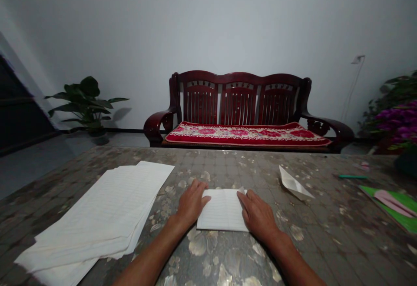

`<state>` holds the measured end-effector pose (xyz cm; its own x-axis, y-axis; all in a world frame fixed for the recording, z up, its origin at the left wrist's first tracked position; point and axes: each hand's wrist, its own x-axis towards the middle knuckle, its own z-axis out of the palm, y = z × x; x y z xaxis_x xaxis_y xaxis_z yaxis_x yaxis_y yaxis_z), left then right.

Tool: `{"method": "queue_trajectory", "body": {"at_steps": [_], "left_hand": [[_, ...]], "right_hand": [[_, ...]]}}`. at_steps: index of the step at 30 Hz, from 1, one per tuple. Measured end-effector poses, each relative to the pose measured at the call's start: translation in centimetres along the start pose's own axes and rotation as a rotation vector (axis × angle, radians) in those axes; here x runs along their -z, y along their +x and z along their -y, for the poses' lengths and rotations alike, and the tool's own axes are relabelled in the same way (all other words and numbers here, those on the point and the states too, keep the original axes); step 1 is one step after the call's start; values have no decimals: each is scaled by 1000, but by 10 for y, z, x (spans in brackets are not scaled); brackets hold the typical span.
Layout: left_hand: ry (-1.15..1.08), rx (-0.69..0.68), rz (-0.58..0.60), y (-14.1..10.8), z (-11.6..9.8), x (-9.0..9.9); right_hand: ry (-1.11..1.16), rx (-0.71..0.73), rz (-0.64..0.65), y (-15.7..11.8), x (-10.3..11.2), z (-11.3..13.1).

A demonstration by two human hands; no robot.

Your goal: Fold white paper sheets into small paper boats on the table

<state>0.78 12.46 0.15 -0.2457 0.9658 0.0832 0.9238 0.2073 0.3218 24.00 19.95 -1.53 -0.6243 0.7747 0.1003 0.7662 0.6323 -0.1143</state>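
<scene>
A folded sheet of lined white paper point(223, 211) lies flat on the table, centred before me. My left hand point(193, 203) grips its upper left edge, thumb on top and fingers curled at the far corner. At the upper right corner, my right hand point(259, 212) pinches the paper, where a small flap sticks up. The fingertips of both hands are partly hidden. A faint vertical crease runs down the sheet's middle.
Left on the patterned table point(221, 260) is a stack of lined paper point(97, 207). To the right lie a folded paper piece point(295, 184), a green pen point(352, 176) and a green booklet point(392, 207) with a pink item. Purple flowers point(400, 123) stand far right.
</scene>
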Motion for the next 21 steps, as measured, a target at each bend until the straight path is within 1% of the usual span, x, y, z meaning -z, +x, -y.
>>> {"method": "queue_trajectory", "body": {"at_steps": [2, 4, 6, 8, 10, 12, 16, 18, 21], "left_hand": [[35, -89, -49, 0, -1, -2], [35, -217, -48, 0, -3, -2], [15, -333, 21, 1, -7, -1], [21, -373, 94, 2, -14, 1], [63, -330, 130, 1, -24, 3], [112, -248, 126, -2, -38, 3], [202, -142, 41, -12, -64, -9], [231, -120, -7, -17, -70, -18], [222, -112, -46, -20, -67, -32]], "right_hand": [[1, -7, 3, 0, 1, 1], [1, -15, 4, 0, 2, 1], [-3, -19, 3, 1, 3, 2], [-6, -15, -1, 1, 4, 3], [-6, -10, -8, 1, 3, 2], [5, -6, -24, 0, 0, 1], [65, -38, -78, -2, -3, -1], [95, -68, -95, -3, -3, -2], [127, -92, -109, -4, -2, -2]]}}
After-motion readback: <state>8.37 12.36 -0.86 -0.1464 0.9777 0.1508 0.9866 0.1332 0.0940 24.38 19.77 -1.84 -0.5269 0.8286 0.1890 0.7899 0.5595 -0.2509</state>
